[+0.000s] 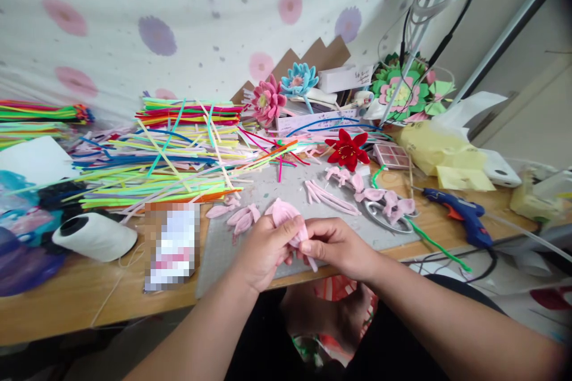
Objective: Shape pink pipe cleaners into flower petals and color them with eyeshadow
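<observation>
Between my two hands, over the front of the grey cutting mat (214,256), is a pale pink pipe-cleaner petal (284,212). My left hand (267,247) is closed around it, the thumb lying across its front. My right hand (333,245) pinches its lower right side, where a short stem end pokes out below. Loose pink petals (243,218) lie on the mat left of my hands. Straight pink pipe cleaners (330,197) rest behind my right hand. A string of shaped pink pieces (369,194) runs to the right, partly over a metal oval ring (388,220).
Bundles of coloured pipe cleaners (170,155) fill the left back. A thread cone (96,237) lies at left. A red flower (347,150) sits behind the mat, with pink (267,100) and blue (299,80) flowers farther back. At right is a blue glue gun (462,214) with its cable.
</observation>
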Tool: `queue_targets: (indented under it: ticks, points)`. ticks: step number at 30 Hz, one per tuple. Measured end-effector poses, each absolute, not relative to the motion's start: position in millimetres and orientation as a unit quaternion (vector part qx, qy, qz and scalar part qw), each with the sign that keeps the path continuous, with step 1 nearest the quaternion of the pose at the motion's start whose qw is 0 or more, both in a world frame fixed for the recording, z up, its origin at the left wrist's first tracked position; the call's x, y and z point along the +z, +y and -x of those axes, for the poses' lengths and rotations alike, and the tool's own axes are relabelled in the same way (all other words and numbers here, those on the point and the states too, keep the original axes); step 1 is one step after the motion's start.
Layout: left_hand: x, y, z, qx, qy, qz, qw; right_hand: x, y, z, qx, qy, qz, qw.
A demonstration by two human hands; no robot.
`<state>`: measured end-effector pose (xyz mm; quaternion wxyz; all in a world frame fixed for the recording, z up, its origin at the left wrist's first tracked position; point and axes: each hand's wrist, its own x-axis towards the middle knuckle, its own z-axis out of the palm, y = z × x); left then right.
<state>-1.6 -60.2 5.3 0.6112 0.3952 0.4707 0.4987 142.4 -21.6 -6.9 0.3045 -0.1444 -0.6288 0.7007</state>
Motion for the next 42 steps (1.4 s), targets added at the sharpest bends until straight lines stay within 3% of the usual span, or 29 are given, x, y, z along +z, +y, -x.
queue_targets:
  ticks: [4, 13, 20, 28, 37, 42]
  points:
    - [4, -59, 6, 0.463, 0.461, -0.42, 0.63, -8, -20, -145, 0.716, -0.625, 0.165, 0.266]
    - [3, -57, 15, 0.449, 0.432, -0.436, 0.65, -16, -28, -137, 0.717, -0.605, 0.147, 0.315]
    - [15, -52, 27, 0.492, 0.498, -0.509, 0.5, -10, -22, -136, 0.582, -0.726, 0.158, 0.329]
    - [18, -54, 20, 0.5, 0.403, -0.375, 0.668, 6, -24, -137, 0.546, -0.753, 0.119, 0.347]
    - [18, -58, 30, 0.429, 0.557, -0.524, 0.48, -5, -22, -136, 0.534, -0.753, 0.156, 0.35]
    - [18, -60, 23, 0.414, 0.552, -0.604, 0.399, -7, -27, -135, 0.533, -0.758, 0.163, 0.339]
